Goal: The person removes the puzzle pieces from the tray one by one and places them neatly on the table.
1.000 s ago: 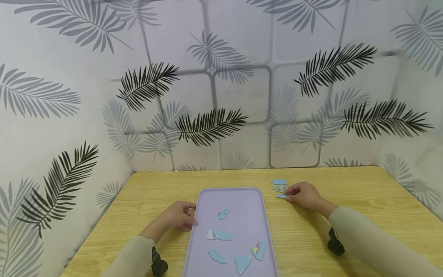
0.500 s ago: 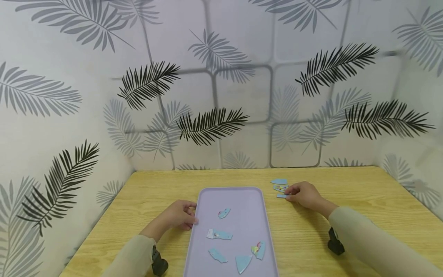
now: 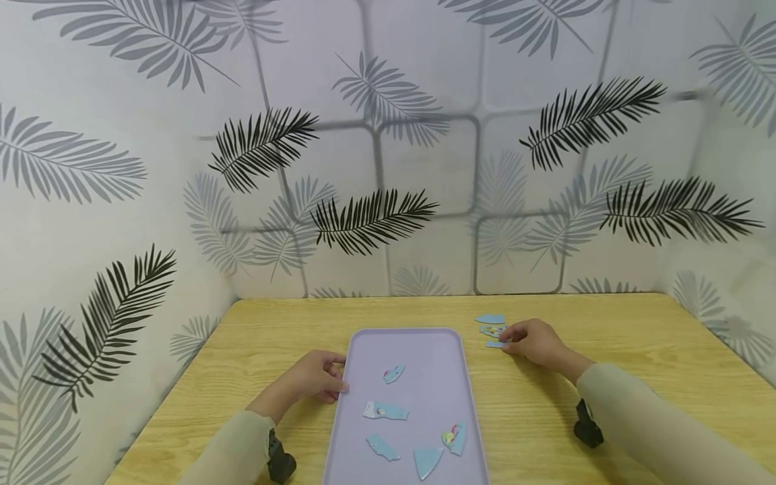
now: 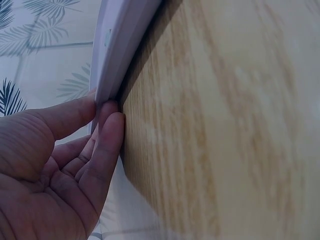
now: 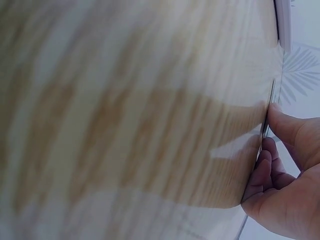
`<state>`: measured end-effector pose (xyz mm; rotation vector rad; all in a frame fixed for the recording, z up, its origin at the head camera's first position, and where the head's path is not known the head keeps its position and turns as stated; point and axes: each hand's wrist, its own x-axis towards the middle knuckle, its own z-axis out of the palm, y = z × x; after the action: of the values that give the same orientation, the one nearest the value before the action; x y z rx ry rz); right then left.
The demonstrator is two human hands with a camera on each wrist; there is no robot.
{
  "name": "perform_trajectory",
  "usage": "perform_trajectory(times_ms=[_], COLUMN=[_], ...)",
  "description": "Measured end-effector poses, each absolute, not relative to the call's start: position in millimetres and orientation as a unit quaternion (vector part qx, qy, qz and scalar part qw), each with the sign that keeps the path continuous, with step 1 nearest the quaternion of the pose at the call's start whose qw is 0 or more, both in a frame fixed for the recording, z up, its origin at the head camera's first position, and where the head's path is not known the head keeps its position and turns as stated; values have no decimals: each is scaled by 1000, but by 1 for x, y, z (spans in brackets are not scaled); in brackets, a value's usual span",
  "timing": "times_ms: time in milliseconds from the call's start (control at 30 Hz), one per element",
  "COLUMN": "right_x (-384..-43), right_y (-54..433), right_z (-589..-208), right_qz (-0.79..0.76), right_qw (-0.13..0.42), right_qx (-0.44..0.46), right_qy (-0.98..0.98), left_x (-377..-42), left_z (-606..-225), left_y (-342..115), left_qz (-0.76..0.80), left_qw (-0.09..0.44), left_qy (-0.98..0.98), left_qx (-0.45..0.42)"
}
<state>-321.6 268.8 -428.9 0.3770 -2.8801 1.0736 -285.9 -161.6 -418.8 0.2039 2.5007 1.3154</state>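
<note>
A pale purple tray point(image 3: 418, 350) lies on the wooden table. My left hand point(image 3: 309, 378) grips its left rim; in the left wrist view the thumb point(image 4: 75, 117) is on the rim and the fingers are against its outer side. Beyond the tray's right side, my right hand point(image 3: 536, 343) pinches the right end of a narrow light-blue puzzle piece point(image 3: 494, 344), seen nearly edge-on in the right wrist view. Just behind it lie a puzzle piece with a coloured print point(image 3: 488, 330) and a plain blue one point(image 3: 490, 318). The right fingertips partly cover the printed piece.
Several light-blue puzzle pieces lie apart in the tray, among them a plain wedge point(image 3: 427, 461), a colourfully printed piece point(image 3: 455, 438) and a long one point(image 3: 386, 410). A leaf-patterned wall point(image 3: 424, 269) rises behind the table point(image 3: 606, 323).
</note>
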Motion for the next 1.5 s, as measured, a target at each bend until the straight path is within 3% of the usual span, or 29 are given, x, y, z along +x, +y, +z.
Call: perform_trajectory(times_ms=[400,1500], right_x=[-321,-309], right_y=[261,160], right_z=[-426,-410], right_qz=[382,513], right_qw=[9,-59], right_qx=[111,163], right_qy=[-917,-841], left_x=[-285,-286], left_z=[-418,-418], left_y=[-161,-160], left_qz=[456,454], left_qw=[152,154], left_qy=[874,875], left_qx=[68,66])
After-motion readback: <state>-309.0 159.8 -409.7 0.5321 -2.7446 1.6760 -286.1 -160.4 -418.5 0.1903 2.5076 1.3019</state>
